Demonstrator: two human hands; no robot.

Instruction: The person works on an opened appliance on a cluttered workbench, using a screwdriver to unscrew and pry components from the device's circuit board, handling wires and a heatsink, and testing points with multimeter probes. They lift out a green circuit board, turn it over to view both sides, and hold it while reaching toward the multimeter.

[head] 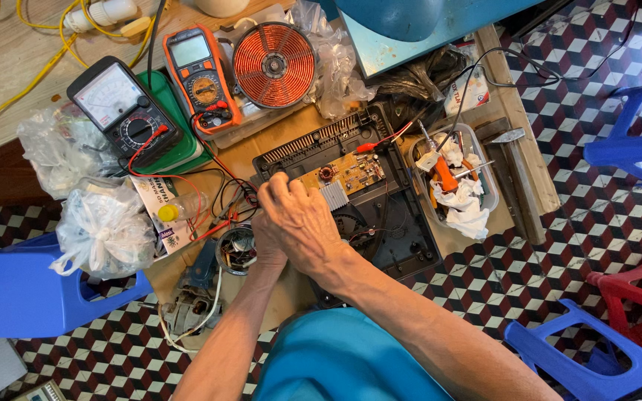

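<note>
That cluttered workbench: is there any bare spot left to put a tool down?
Little. A bare strip of workbench lies left of the analog meter, edged by yellow cable. Around both hands, the open cooker base and tool tub, it is crowded.

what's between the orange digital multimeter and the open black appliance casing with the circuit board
In the head view, a round copper-wound coil disc sits right of the orange digital multimeter, above the open black plastic casing; red and black test leads run between them.

The right hand (302, 219) covers most of the left hand (267, 245), hiding whatever the fingers grip. The picture's top edge cuts off a blue bowl (391, 16).
</note>
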